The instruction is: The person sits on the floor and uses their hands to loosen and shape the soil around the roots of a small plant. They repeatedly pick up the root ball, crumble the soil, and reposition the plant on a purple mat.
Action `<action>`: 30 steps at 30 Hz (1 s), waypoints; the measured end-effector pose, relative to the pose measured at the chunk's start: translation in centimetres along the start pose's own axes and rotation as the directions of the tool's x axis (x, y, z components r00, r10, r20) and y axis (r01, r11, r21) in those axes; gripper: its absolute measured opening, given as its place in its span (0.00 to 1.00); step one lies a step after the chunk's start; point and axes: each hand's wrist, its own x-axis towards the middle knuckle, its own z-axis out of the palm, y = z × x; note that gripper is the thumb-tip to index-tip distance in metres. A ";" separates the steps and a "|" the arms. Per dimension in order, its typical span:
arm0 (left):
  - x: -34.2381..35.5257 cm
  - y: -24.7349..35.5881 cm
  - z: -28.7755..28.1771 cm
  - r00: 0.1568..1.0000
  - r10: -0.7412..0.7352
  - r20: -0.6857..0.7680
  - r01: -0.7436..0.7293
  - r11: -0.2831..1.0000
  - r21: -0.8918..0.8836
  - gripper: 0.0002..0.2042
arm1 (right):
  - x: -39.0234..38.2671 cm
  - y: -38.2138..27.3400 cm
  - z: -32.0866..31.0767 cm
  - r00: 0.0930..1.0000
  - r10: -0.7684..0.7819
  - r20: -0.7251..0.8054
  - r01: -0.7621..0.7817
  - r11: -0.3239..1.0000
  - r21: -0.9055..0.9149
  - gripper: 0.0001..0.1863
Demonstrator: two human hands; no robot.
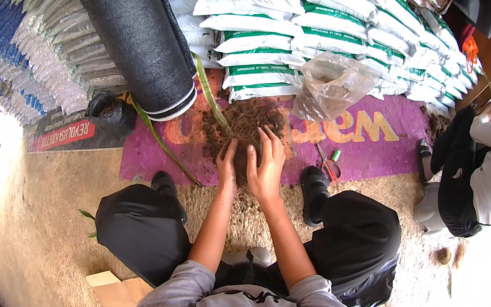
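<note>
Both hands, left hand & right hand, are cupped around a soil ball w/ long leaves; pressing too hard may crumble it.

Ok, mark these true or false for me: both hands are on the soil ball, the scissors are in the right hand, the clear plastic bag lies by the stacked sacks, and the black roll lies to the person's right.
1. Both hands, left hand and right hand, cup the soil ball. True.
2. The right hand holds the scissors. False: they lie on the purple mat.
3. The clear plastic bag lies by the stacked sacks. True.
4. The black mesh roll lies to the person's right. False: it is on the left.
</note>
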 end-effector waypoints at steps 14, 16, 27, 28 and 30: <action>-0.2 1.1 -0.2 0.996 0.041 0.075 -0.040 0.999 -0.013 0.13 | -1.2 1.1 1.8 0.989 -0.100 0.112 0.051 0.925 0.375 0.23; -0.9 2.5 0.6 0.995 0.102 -0.001 -0.101 0.990 0.095 0.14 | -0.4 0.5 1.9 0.991 0.053 0.119 -0.112 0.814 0.569 0.25; -2.2 2.1 1.6 0.983 0.182 0.008 -0.182 0.982 0.044 0.24 | -1.2 1.0 2.1 0.831 0.318 0.457 -0.533 0.221 0.816 0.27; -2.3 2.2 1.8 0.984 0.179 -0.010 -0.179 0.983 0.032 0.25 | -1.0 0.5 1.8 0.812 0.347 0.469 -0.557 0.218 0.802 0.28; -2.3 2.4 2.1 0.987 0.158 -0.026 -0.158 0.987 -0.019 0.26 | -0.6 -0.2 1.3 0.771 0.403 0.493 -0.601 0.206 0.772 0.29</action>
